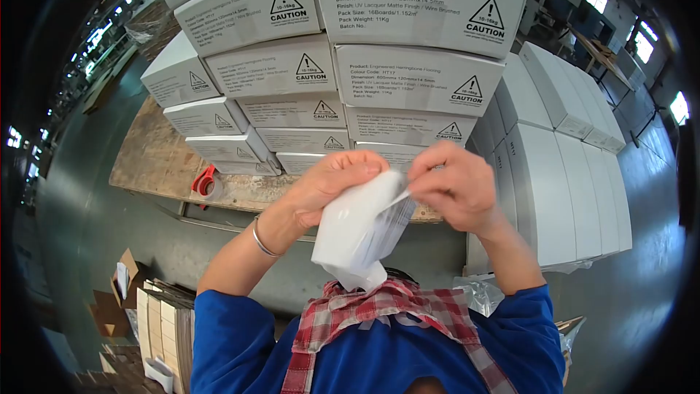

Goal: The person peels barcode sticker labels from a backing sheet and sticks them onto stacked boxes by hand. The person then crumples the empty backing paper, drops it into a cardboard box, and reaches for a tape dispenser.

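Note:
In front of my chest, a white sheaf of paper that looks like label sheets [350, 230] hangs curled from my left hand [339, 179], whose thumb and fingers are closed on its upper edge. Blurred print shows on its right-hand face. My right hand [456, 186] pinches a thin white edge at the sheaf's upper right corner, bent away from the rest. Whether that edge is a separate label I cannot tell. Just beyond both hands rise stacked white flooring cartons [412, 84] with printed text and caution triangles.
The cartons rest on a wooden board [153, 146]. A red-handled tape dispenser [205, 181] lies on its front edge. More white cartons [565, 182] stand at the right. Wooden planks [164, 328] and opened brown cardboard [113, 314] sit low on the left. Clear plastic wrap [479, 295] is by my right side.

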Demonstrator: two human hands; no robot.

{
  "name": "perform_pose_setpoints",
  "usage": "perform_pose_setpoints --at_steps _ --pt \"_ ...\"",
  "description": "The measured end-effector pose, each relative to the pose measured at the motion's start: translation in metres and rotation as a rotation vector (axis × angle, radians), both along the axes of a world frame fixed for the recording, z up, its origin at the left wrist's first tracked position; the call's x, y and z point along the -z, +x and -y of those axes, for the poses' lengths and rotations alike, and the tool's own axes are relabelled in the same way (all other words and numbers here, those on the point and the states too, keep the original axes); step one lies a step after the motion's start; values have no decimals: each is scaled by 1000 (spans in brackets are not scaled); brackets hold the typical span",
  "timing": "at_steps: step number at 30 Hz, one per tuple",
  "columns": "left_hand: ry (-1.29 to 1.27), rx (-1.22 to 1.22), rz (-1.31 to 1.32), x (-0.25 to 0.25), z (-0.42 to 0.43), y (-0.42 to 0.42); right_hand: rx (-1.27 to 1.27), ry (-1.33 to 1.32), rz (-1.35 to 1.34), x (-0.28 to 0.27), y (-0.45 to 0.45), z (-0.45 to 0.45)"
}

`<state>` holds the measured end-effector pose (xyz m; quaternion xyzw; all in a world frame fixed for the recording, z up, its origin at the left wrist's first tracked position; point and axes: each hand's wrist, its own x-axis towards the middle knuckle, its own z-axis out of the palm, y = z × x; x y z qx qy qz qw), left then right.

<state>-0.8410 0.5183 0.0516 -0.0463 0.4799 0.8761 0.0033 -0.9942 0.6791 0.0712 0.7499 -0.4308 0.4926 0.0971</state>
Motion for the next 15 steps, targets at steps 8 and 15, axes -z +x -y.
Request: perform_pose_setpoints --at_steps 8,15 --pt "-885 -662 -296 -13 30 -14 368 88 339 -31 -28 0" --pt "-1051 -794 -489 -27 9 -23 436 23 289 -43 -32 5"
